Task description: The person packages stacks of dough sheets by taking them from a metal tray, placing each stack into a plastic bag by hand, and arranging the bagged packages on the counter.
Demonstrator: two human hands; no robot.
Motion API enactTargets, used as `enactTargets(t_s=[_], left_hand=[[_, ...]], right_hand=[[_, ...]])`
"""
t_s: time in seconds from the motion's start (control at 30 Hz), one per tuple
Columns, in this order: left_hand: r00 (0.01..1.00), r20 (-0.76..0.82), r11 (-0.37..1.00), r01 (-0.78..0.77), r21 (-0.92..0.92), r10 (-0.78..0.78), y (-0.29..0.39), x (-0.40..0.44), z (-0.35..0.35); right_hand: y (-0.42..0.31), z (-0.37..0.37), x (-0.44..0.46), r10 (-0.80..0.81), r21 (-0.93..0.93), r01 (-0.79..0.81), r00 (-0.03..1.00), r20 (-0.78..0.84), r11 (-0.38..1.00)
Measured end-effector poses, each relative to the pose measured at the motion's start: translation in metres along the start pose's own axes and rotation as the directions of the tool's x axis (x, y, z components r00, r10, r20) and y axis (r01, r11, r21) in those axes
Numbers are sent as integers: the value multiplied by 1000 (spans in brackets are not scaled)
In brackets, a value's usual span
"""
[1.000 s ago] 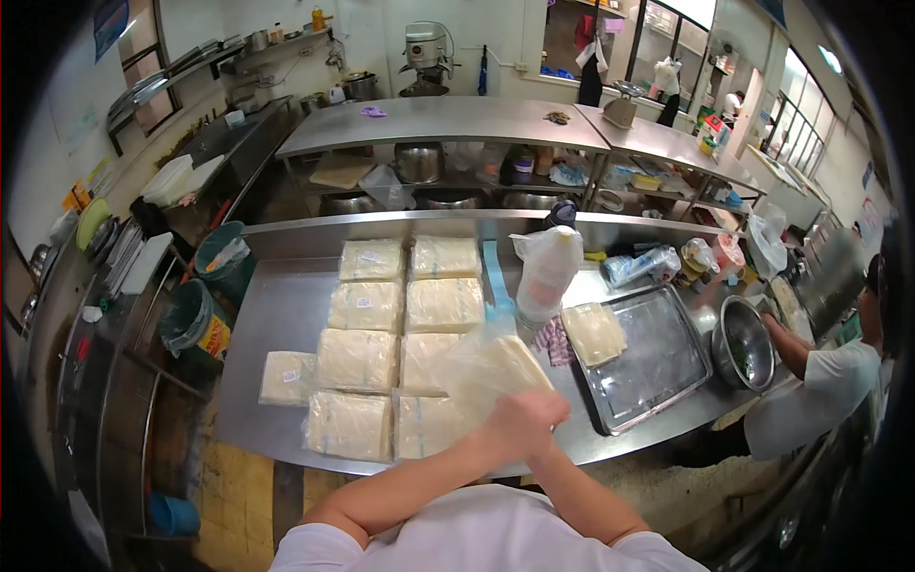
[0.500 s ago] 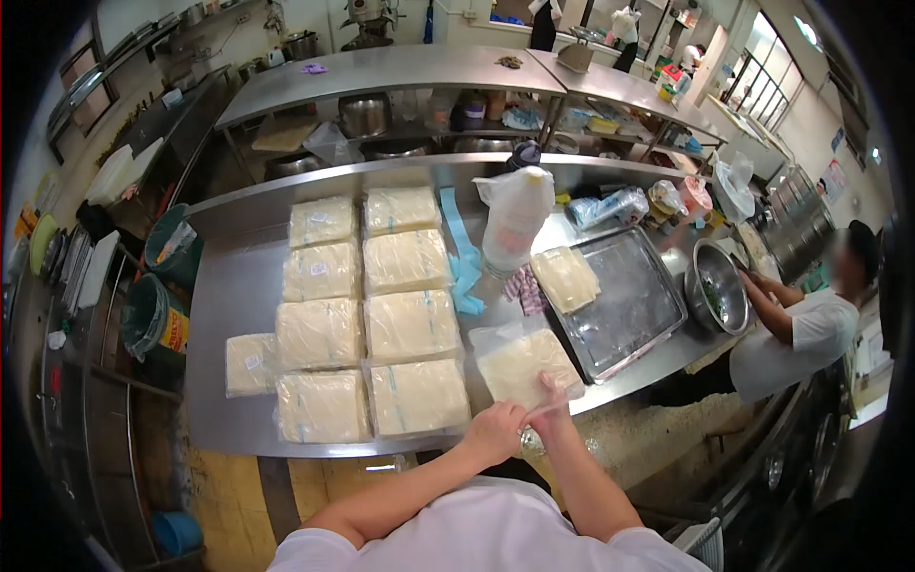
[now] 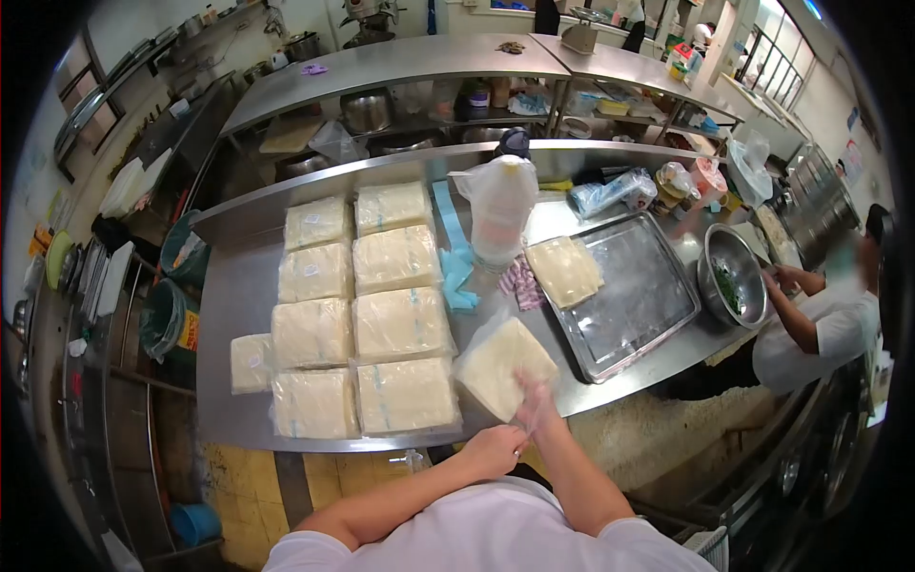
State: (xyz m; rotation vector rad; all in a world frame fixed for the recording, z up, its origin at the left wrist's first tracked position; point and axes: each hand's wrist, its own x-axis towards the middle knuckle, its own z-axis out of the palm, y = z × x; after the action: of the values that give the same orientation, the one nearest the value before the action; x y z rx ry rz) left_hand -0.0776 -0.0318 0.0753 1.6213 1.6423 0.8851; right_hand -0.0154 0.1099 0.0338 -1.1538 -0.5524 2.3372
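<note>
A square stack of pale, thin sheets (image 3: 507, 357), which look like pastry wrappers, lies in a clear plastic bag near the table's front edge. My left hand (image 3: 498, 448) is closed on the gathered mouth of the plastic bag (image 3: 527, 431). At the stack's near corner, my right hand (image 3: 537, 402) reaches forward with fingers stretched out over the sheets, seemingly inside the plastic; motion blurs them. To the left are two columns of bagged sheet stacks (image 3: 405, 324), with one smaller bagged stack (image 3: 251, 363) at the far left.
A loose sheet stack (image 3: 564, 272) overlaps a metal tray (image 3: 634, 305). Behind stand a plastic-covered bottle (image 3: 500, 210), blue tape-like strips (image 3: 458, 276) and a checked cloth (image 3: 522, 284). A co-worker (image 3: 820, 329) at right handles a steel bowl (image 3: 732, 276) with greens.
The bagged stack has turned so a corner points toward me, and its bag mouth has drawn nearer my body. My left hand has dropped slightly. The view has shifted a little.
</note>
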Motion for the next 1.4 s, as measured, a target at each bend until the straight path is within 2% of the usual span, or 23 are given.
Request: enactTargets(t_s=[0.03, 0.13, 0.2, 0.23, 0.33, 0.37, 0.47, 0.67, 0.73, 0.77, 0.8, 0.87, 0.9, 0.97, 1.0, 1.07, 1.1, 1.13, 1.2, 1.23, 1.33, 1.37, 1.4], left_hand=[[1000, 0, 1000, -23, 6, 23, 3, 3, -1], [983, 147, 986, 88, 143, -109, 26, 20, -22], [982, -188, 983, 37, 178, -3, 49, 37, -30], [936, -348, 978, 15, 206, 59, 56, 50, -35], [959, -262, 881, 213, 422, -106, 50, 101, -39], [979, -162, 896, 183, 405, -127, 29, 114, -29], [974, 30, 871, 188, 454, -226, 49, 126, -19], [988, -126, 812, 3, 583, 87, 44, 100, -8], [947, -323, 902, 142, 407, -3, 41, 76, -4], [939, -333, 924, 201, 326, -87, 37, 63, -4], [925, -340, 934, 261, 244, -170, 34, 51, -5], [915, -176, 912, 387, 135, -362, 31, 34, -11], [958, -155, 964, 256, 71, -243, 30, 31, -7], [990, -140, 998, -22, -60, 14, 29, 27, -2], [990, -123, 994, -72, -79, 62, 36, 27, -7], [983, -92, 978, -172, -121, 161, 61, 28, -25], [982, -123, 977, -159, -144, 142, 61, 25, -33], [977, -192, 982, -117, -149, 87, 58, 21, -39], [947, -320, 985, -38, -167, -18, 49, 11, -50], [926, -372, 990, 3, -144, -57, 38, 8, -51], [902, -348, 960, 196, -200, -256, 25, -1, -57], [901, -369, 968, 172, -182, -230, 20, -1, -56], [908, -337, 965, 198, -174, -247, 14, -2, -53]], right_hand=[[5, -12, 11, 54, -44, -54, 999, -5, 998], [16, -41, 50, 135, -228, -141, 990, -43, 963], [17, -47, 49, 82, -385, -118, 991, -107, 915], [17, -44, 44, 63, -402, -106, 991, -118, 909], [24, -35, 24, 24, -335, -60, 994, -109, 940], [25, -31, 21, 22, -312, -52, 995, -101, 949], [27, -36, 18, 51, -237, -67, 996, -73, 969], [8, -44, 14, 274, -20, -273, 957, 98, 962], [2, -43, 21, 326, 33, -335, 932, 160, 942], [1, -40, 26, 317, 61, -332, 931, 181, 941], [-1, -36, 28, 303, 83, -323, 933, 193, 943], [5, -24, 39, 146, 188, -185, 968, 207, 965], [8, -20, 46, 65, 237, -115, 976, 208, 965], [2, -22, 57, 55, 244, -114, 970, 236, 963], [-3, -23, 61, 49, 247, -112, 967, 250, 962], [-37, -3, 41, -172, -133, 193, 973, 152, 972], [-54, 12, 25, -290, -326, 319, 947, 136, 890], [-63, 21, 15, -434, -544, 501, 863, 258, 673], [-80, 39, -4, -531, -726, 687, 623, 574, 21], [-98, 57, -15, -418, -619, 684, 469, 778, -385], [-62, 20, 16, 22, -353, 468, 626, 780, -810], [-43, -3, 20, 95, -409, 492, 720, 687, -769], [-28, -19, 11, 42, -431, 489, 697, 716, -759]])
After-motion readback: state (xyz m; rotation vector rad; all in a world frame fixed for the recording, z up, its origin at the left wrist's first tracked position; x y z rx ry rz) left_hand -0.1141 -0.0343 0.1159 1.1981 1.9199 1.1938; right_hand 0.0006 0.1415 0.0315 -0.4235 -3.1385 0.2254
